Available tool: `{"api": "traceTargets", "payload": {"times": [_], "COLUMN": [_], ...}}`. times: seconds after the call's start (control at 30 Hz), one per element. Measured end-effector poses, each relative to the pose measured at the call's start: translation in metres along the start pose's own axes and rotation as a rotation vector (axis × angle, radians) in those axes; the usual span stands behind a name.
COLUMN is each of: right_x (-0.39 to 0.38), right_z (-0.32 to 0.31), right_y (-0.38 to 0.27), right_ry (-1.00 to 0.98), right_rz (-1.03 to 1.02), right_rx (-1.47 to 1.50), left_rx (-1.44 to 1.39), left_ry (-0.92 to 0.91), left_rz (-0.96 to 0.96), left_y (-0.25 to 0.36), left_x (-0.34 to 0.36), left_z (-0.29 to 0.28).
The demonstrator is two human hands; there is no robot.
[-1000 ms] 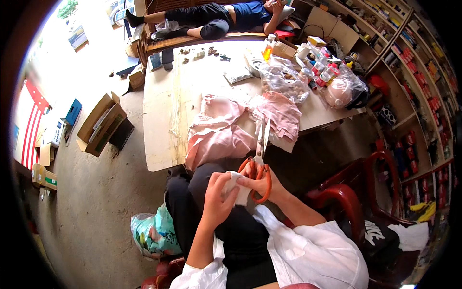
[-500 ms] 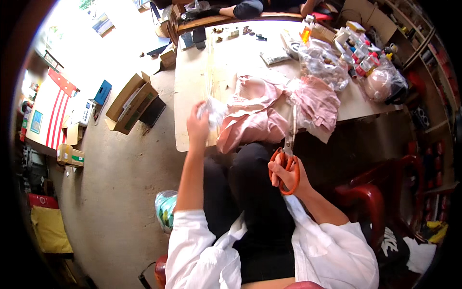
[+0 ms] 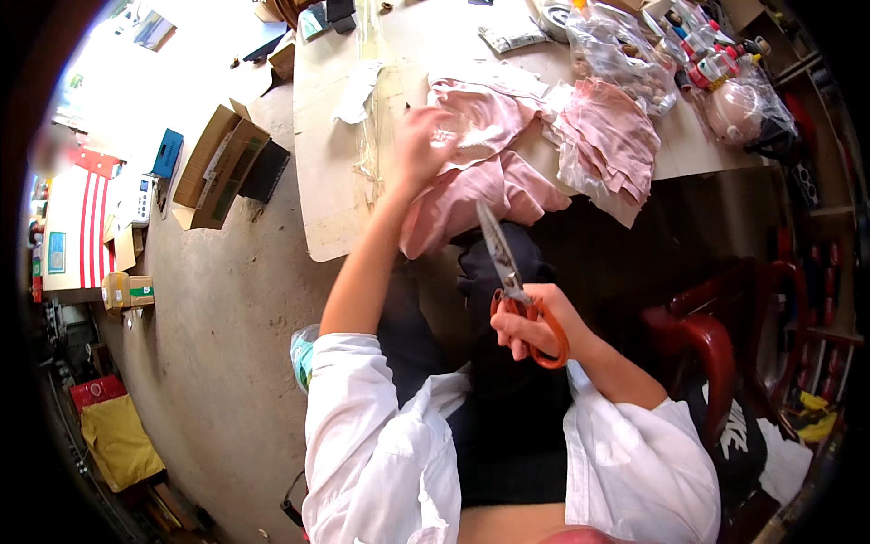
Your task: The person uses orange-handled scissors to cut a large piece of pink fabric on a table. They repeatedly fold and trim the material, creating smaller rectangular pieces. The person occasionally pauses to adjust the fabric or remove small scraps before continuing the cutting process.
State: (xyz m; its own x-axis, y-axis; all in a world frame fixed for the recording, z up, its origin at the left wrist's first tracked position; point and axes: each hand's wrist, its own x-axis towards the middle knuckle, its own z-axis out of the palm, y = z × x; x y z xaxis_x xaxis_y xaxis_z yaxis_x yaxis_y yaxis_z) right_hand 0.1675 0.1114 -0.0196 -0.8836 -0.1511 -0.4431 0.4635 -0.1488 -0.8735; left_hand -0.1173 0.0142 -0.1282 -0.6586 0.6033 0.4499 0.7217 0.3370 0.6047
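Note:
My right hand [image 3: 536, 325] is closed round the orange handles of a pair of scissors [image 3: 504, 252]. Its metal blades look closed together and point up and to the left, above my lap. A pink garment [image 3: 489, 195] lies crumpled on the table and hangs over its near edge. Over the garment's left part is my left hand [image 3: 424, 150], slightly blurred, its fingers apart with nothing seen in them. Left of that hand, a white thin piece [image 3: 358, 92] lies on the table. More folded pink cloth [image 3: 609, 136] with white edges is to the right.
On the table [image 3: 322, 181], a clear plastic bag [image 3: 625, 59], small bottles [image 3: 711, 68] and a bagged round pink item [image 3: 736, 111] crowd the right side. A cardboard box [image 3: 213, 168] stands on the floor at left. A dark red chair [image 3: 702, 349] is beside me at right.
My left hand has let go of the white piece on the table and moved right over the pink garment. The scissors have swung to the left, away from the folded cloth. The view has shifted.

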Motion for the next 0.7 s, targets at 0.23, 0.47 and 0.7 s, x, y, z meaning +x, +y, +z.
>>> {"api": "traceTargets", "payload": {"times": [0.23,0.47,0.7], "right_x": [0.003,0.0,0.0], "right_z": [0.004,0.006,0.003], "right_y": [0.004,0.01,0.012], "right_ry": [0.035,0.059,0.062], "right_rz": [-0.012,-0.121,-0.069], "right_rx": [0.018,-0.081,-0.11], "left_rx": [0.304,-0.184,-0.513], "left_ry": [-0.106,0.305,0.599], "left_rz": [-0.006,-0.439,-0.954], "left_y": [0.04,-0.022,-0.036], "left_x": [0.028,0.077,0.038], "left_z": [0.065,0.02,-0.101]}}
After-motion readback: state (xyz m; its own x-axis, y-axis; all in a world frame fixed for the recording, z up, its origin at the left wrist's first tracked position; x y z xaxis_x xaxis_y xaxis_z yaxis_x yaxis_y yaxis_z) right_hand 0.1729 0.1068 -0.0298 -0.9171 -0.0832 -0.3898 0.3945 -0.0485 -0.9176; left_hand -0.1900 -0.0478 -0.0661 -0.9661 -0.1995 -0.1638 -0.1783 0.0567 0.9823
